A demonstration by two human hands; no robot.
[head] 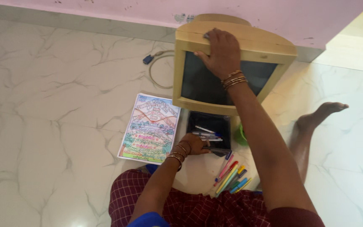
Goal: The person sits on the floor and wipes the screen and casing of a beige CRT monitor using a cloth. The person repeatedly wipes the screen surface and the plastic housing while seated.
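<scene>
The old cream monitor [227, 67] is steadied from above by the right hand [220, 52], fingers spread flat over its top edge. Below it, the left hand [193, 144] is closed on a pen [217, 150] beside the black tray [210, 126] — sorting pens appears underway; a careful placement comes next.

Seated person, bangles on both wrists, barefoot.
Left hand [194, 144] & right hand [220, 51]: thin gold-tone bangles at each wrist. Blue short sleeve w/ maroon checked garment over lap; dark red sleeve on right.

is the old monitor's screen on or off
Off: the monitor screen is dark and blank, showing no picture, with the right hand resting on its top.
</scene>
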